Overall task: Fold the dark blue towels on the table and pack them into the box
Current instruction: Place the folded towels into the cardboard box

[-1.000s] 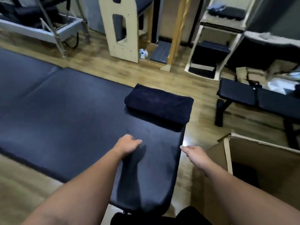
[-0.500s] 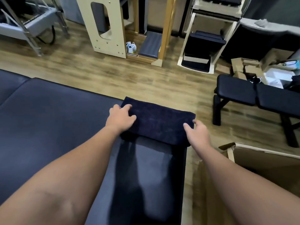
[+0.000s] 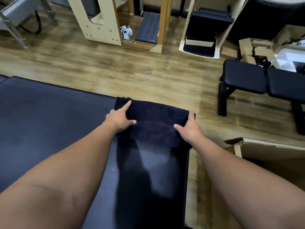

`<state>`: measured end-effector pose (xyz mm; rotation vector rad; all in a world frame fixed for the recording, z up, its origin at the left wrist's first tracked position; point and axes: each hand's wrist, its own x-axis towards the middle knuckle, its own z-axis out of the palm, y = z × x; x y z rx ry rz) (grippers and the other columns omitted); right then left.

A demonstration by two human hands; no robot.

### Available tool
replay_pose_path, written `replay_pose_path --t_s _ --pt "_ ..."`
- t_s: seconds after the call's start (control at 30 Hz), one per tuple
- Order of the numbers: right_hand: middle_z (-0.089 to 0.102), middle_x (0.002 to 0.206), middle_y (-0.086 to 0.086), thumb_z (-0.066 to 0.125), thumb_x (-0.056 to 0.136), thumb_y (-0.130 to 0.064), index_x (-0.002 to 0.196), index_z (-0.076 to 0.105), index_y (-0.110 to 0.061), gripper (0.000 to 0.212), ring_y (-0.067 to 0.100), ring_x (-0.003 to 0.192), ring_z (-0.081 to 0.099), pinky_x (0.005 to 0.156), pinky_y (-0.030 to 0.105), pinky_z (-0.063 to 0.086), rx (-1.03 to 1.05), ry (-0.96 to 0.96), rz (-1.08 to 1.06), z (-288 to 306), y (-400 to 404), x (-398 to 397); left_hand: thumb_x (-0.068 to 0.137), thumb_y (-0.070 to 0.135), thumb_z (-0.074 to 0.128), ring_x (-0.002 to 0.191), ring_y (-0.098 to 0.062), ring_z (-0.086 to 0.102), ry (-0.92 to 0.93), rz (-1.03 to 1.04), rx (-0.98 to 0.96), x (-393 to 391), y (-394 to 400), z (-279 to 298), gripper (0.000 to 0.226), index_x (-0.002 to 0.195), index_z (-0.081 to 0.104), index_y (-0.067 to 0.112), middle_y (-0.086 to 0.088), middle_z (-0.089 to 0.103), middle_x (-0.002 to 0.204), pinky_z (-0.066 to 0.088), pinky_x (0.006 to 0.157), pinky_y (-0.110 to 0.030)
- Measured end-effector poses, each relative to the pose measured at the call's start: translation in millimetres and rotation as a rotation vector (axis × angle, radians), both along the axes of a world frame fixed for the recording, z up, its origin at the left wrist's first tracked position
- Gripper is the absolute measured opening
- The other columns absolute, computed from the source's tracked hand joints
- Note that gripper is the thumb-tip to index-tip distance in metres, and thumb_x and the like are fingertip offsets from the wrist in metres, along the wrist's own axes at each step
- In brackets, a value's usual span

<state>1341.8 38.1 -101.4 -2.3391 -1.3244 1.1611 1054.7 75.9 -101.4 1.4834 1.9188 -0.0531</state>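
1. Two bare hands of yours are on one folded dark blue towel (image 3: 155,123), one at each short end.
2. Your left hand (image 3: 119,120) holds the left end. Its first finger lies straight along the far left corner, and its thumb rests flat on top, pointing in toward the middle. The other fingers are hidden by the end of the towel, so you cannot tell how they lie.
3. Your right hand (image 3: 189,128) grips the right end. Its thumb lies on top and points in toward the middle, and its fingers wrap round the edge and go out of sight.
4. Between your two hands the towel is a thick, soft, long shape. A fold line runs across it from thumb to thumb.
5. Under your hands, the towel sits on the dark blue padded table (image 3: 49,121), right at the table's far right corner. The towel's near edge hangs a little over a dark shadow on the pad.
6. Just to the right of your right arm, down on the floor, is the open brown cardboard box (image 3: 272,151). It is near the towel but not touching it.
7. Beyond your hands is the brown wooden floor (image 3: 132,71).
8. Farther off to the right of your right hand stands a black padded bench (image 3: 247,76).
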Motion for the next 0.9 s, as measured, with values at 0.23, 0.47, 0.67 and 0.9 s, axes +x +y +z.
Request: replay_pose_path --t_s 0.23,0.47,0.67,0.9 --pt "0.059 0.117 0.001 0.071 0.089 -0.033 0.143 0.028 -0.033 0.068 0.031 0.103 0.060 0.085 0.035 0.046 0.040 0.019 -0.021 13 -80 12 0.077 0.057 0.077 0.132 -0.031 0.049 -0.031 -0.063 0.032 10 -71 8 0.100 0.154 0.014 0.057 -0.003 0.054 0.146 0.046 0.103 -0.041" --pt "0.062 0.129 0.004 0.072 0.090 -0.032 0.141 0.035 -0.035 0.063 0.032 0.116 0.059 0.092 0.035 0.046 0.031 -0.006 -0.110 23 -205 29 0.076 0.046 0.083 0.128 -0.024 0.053 -0.188 -0.134 0.056 23 -174 21 0.091 0.151 0.031 0.050 0.012 0.059 0.137 0.042 0.097 -0.033" --pt "0.053 0.144 0.002 0.071 0.092 -0.032 0.157 0.021 -0.036 0.083 0.030 0.132 0.051 0.107 0.039 0.041 0.002 -0.017 -0.136 28 -287 56 0.076 0.042 0.084 0.118 -0.021 0.057 -0.262 -0.150 0.035 47 -246 19 0.082 0.142 0.038 0.052 0.015 0.062 0.118 0.045 0.096 -0.034" --pt "0.046 0.153 0.001 0.069 0.094 -0.033 0.161 0.012 -0.034 0.088 0.028 0.137 0.047 0.111 0.038 0.039 -0.009 0.015 -0.189 21 -376 101 0.077 0.029 0.084 0.118 -0.022 0.057 -0.309 -0.156 -0.001 100 -302 22 0.080 0.142 0.043 0.051 0.012 0.062 0.120 0.046 0.104 -0.037"
